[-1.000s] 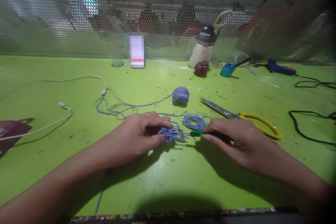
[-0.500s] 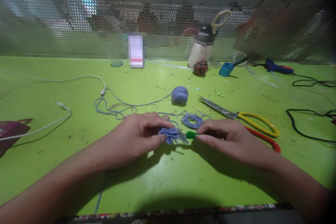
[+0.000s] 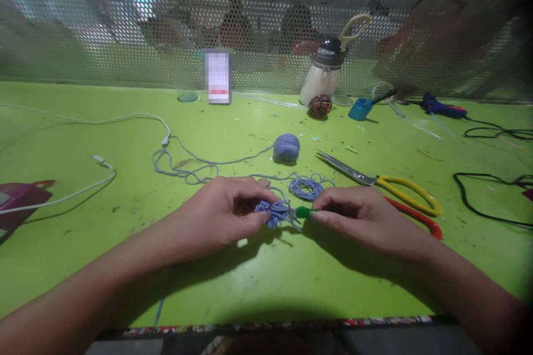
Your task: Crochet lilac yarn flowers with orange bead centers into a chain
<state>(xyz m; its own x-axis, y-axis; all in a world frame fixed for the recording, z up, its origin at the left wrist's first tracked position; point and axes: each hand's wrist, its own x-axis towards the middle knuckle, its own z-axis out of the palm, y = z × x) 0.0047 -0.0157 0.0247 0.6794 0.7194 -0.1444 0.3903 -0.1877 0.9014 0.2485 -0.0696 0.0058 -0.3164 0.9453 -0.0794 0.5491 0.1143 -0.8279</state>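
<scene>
Pinched between the thumb and fingers of my left hand (image 3: 225, 208) is a small blue-purple crocheted piece (image 3: 272, 213) with loose strands hanging from its right side. My right hand (image 3: 360, 216) grips a crochet hook by its green handle (image 3: 303, 212). The hook's thin shaft points left into the strands; its tip is hidden among them. Just beyond my right fingers lies a loose coil of the same yarn (image 3: 307, 186). Farther back rests a blue-purple yarn ball (image 3: 286, 148), its strand looping off to the left.
Large scissors (image 3: 353, 171) with yellow and red handles lie beside my right hand. A bottle (image 3: 322, 75), multicoloured yarn ball (image 3: 320, 106), blue pot (image 3: 360, 109), glue gun (image 3: 443, 106) and phone (image 3: 218, 77) stand or lie along the back. White cables (image 3: 95, 121) cross the left side.
The view has shifted slightly. My right hand and the hook's green handle have come a little nearer the crocheted piece, and the shaft shows less. Both grips are the same.
</scene>
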